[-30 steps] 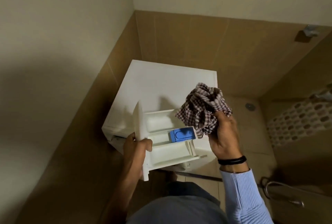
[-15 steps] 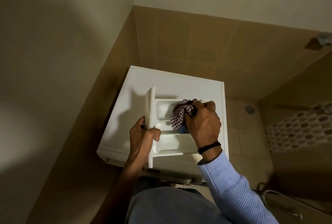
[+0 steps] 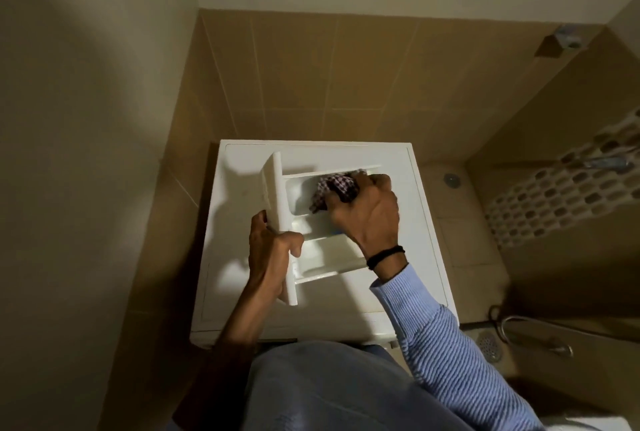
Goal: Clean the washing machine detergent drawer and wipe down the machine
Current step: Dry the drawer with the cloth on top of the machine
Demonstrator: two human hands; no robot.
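So this is the drawer-scrubbing step, with the machine wipe-down not started as far as I can tell. Closest to the camera, the left hand grips the front panel of the detergent drawer, thumb hooked over the edge. The drawer is pulled right out and sits over the washing machine top; can't tell if it's resting there or held up. The near compartment looks bare. The middle one shows a sliver of a blue insert under the right hand. That hand is bunched around a checked cloth, stuffing it into the far compartment. Next move probably needs the cloth worked into the corners, then the other two slots.
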